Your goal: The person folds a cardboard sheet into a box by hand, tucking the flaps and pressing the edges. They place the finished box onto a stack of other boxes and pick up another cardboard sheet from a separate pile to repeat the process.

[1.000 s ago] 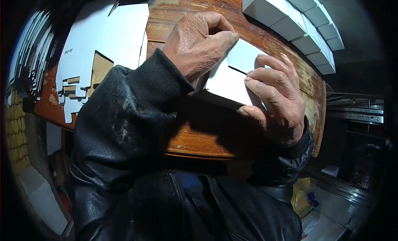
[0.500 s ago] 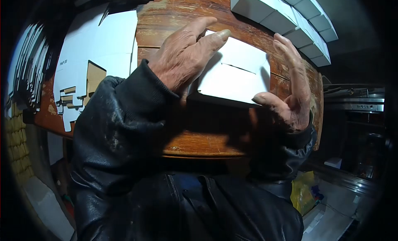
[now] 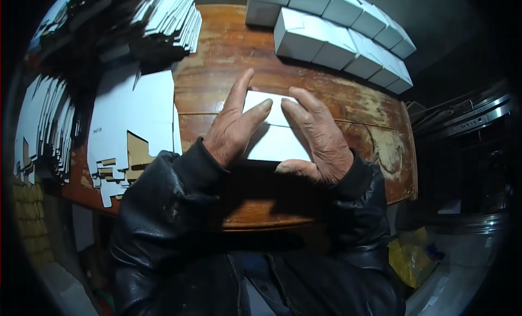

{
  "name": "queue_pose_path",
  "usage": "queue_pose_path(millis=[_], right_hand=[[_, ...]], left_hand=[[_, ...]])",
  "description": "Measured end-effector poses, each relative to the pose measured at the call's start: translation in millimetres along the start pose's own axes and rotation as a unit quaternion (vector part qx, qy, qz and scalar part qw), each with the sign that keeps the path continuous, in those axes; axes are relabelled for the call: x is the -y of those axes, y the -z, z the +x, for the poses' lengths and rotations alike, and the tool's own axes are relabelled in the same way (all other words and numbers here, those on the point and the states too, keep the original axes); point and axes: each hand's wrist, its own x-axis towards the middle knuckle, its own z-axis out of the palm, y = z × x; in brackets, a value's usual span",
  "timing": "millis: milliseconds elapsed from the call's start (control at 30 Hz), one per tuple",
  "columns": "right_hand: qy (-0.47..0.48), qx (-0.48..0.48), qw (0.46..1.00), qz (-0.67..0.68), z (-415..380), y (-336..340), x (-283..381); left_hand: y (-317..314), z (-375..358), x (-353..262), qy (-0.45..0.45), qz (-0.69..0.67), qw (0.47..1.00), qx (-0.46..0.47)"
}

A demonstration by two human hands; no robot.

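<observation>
A closed white box [image 3: 278,143] rests on the wooden table [image 3: 217,30] in front of me, a thin seam running across its top. My left hand [image 3: 237,124] is wrapped round the box's left side, its thumb over the top face. Against the right side lies my right hand [image 3: 319,135], with fingers at the far right corner and the thumb along the near edge. Both hands grip the box between them. Its underside is hidden.
Flat white cardboard blanks [image 3: 130,107] lie at the left, beside upright stacks of blanks [image 3: 43,128]. More blanks [image 3: 176,22] stand at the back left. Two rows of white boxes [image 3: 342,47] line the back right. A metal appliance [image 3: 478,120] is beyond the right edge.
My right hand has moved left and closed onto the box, which now shows a seam across its whole top. The view has shifted, bringing more of the table's back into sight.
</observation>
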Motion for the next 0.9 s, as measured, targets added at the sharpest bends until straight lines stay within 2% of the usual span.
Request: queue_pose_path(millis=[100,200,333,400,567,633,733,767,800,867,900], right_hand=[[-0.002,0.005,1.0,0.014,-0.9,4.1,1.8],[-0.014,0.06,0.997,0.043,-3.6,21.7,3.8],[-0.052,0.107,0.983,0.138,-13.3,42.2,-4.3],[-0.065,0.083,0.984,0.142,-11.8,41.7,-3.7],[-0.111,0.004,0.987,0.117,-4.8,31.6,-4.6],[-0.121,-0.03,0.981,0.149,0.3,26.4,-3.5],[-0.1,-0.056,0.989,0.095,14.1,30.5,4.6],[-0.12,-0.082,0.98,0.133,20.4,30.5,10.0],[-0.123,-0.09,0.985,0.08,29.6,31.3,10.9],[-0.2,-0.126,0.97,0.063,55.9,28.9,23.9],[-0.139,-0.145,0.979,-0.033,65.1,18.2,9.9]], left_hand=[[-0.4,1.7,1.2,0.025,-0.023,0.999,0.014],[5.0,4.3,-3.7,0.052,-0.018,0.998,0.042],[5.8,1.2,-12.0,0.085,-0.037,0.994,0.048],[6.8,3.6,-7.5,0.084,-0.045,0.995,0.04],[12.6,11.0,12.6,0.028,-0.02,0.99,-0.135],[11.5,8.5,10.6,0.021,-0.03,0.987,-0.159],[8.7,6.6,3.1,0.005,-0.053,0.977,-0.206],[8.0,9.5,10.9,-0.008,-0.047,0.973,-0.226],[7.6,11.9,18.7,-0.021,-0.041,0.969,-0.243],[8.0,13.6,21.8,-0.045,-0.035,0.961,-0.271],[6.3,13.9,17.9,-0.053,-0.038,0.957,-0.284]])
